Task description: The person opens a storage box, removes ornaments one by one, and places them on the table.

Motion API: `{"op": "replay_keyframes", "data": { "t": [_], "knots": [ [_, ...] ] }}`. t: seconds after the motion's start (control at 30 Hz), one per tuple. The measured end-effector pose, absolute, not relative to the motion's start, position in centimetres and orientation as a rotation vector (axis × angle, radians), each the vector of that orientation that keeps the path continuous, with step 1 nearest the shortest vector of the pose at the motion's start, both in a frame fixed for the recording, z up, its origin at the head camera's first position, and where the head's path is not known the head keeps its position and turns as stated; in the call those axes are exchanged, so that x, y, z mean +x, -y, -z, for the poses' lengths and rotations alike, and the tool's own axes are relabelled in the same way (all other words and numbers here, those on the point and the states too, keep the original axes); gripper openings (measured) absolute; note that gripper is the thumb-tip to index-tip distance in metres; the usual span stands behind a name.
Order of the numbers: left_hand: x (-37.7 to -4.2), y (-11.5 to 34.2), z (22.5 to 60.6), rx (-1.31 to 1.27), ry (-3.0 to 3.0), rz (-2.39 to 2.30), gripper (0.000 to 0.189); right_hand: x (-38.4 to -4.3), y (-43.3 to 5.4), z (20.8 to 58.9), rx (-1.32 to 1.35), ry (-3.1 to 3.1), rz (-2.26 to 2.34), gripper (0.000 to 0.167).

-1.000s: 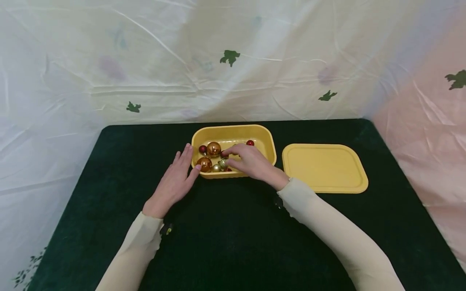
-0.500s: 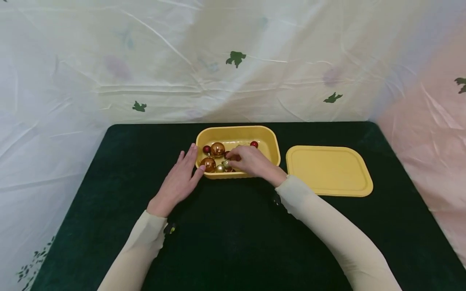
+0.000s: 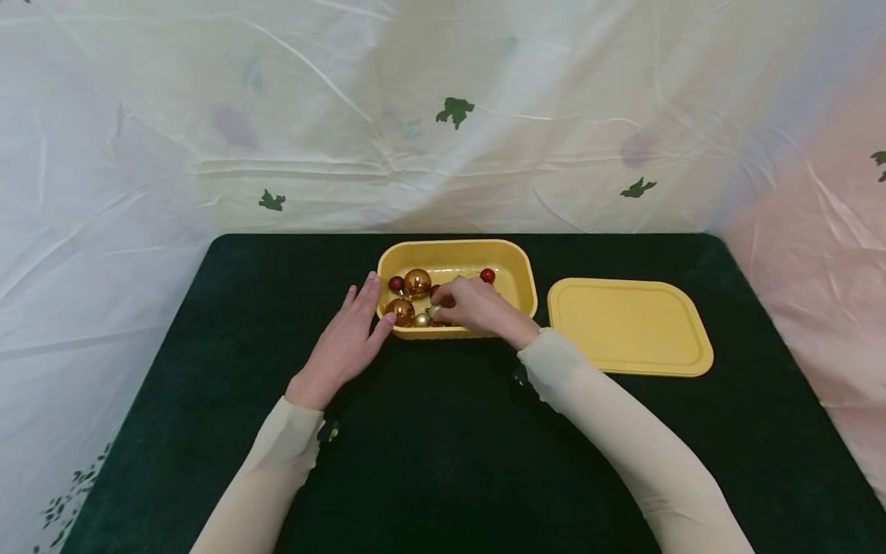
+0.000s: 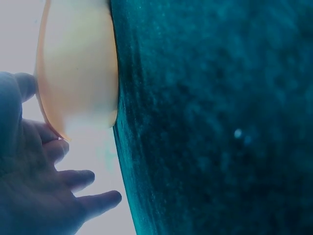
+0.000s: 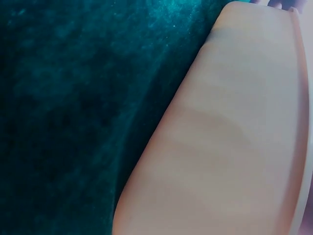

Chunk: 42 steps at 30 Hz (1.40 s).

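Head cam: yellow container (image 3: 453,333) sits at far side of dk green table (image 3: 429,454), approx. mid, w/ assorted baubles inside. L hand (image 3: 344,338) lies along its L end, fingers extended, thumb at near L corner; gripping nothing. R hand (image 3: 481,308) reaches over the near side into the container, fingers bent down; thumb + fingertips are by a pale green bauble (image 3: 434,311) & a dk red bauble (image 3: 434,291), but can't tell if it's pinching either. Twd L end: copper bauble (image 3: 418,282) w/ small maroon bauble (image 3: 396,284) beside it; 2nd copper bauble (image 3: 399,312) nearer the front, small gold bauble (image 3: 422,320) just R of it. Bright red bauble (image 3: 487,275) beyond R hand, twd R end. Yellow lid (image 3: 630,327) flat on table, R of container, apart from it. White cloth backdrop (image 3: 332,115) w/ green leaf shapes behind. Only this cam shows baubles, lid + backdrop.

L wrist cam: container from outside, side-on, contents hidden by the wall. Clearer here than in head cam: L hand's fingers spread, one fingertip against the rim corner, others out past it.

R wrist cam: outer wall fills most of R half, rim nr R edge, table surface to L. Dark finger shapes (image 5: 275,4) at top edge; can't tell whose hand. R hand's hold can't be read from here.
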State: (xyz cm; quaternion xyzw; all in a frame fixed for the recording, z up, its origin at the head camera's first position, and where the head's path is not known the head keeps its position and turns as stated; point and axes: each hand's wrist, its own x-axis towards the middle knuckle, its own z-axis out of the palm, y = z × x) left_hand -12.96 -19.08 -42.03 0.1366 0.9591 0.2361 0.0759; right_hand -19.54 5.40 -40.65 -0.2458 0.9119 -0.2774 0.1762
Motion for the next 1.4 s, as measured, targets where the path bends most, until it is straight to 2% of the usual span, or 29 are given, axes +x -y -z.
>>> {"op": "replay_keyframes", "data": {
  "t": [0.37, 0.8, 1.17, 1.4],
  "knots": [
    [-13.1, 19.1, 41.6, 0.39, -2.855, -0.698, 0.076, -18.4, -7.1, 40.0, -0.729, -2.63, 0.985, 0.028],
    [-13.0, 19.1, 41.4, 0.362, -2.83, -0.769, 0.073, -15.1, -9.5, 38.4, -0.729, -2.614, 1.301, 0.031],
    [-13.6, 18.6, 41.2, 0.382, -2.883, -0.777, 0.071, -12.6, -10.8, 36.8, -0.754, -2.614, 1.395, 0.031],
    [-14.3, 18.6, 41.0, 0.387, -2.897, -0.729, 0.073, -10.6, -10.9, 37.7, -0.794, -2.53, 1.394, 0.027]
  ]
}}
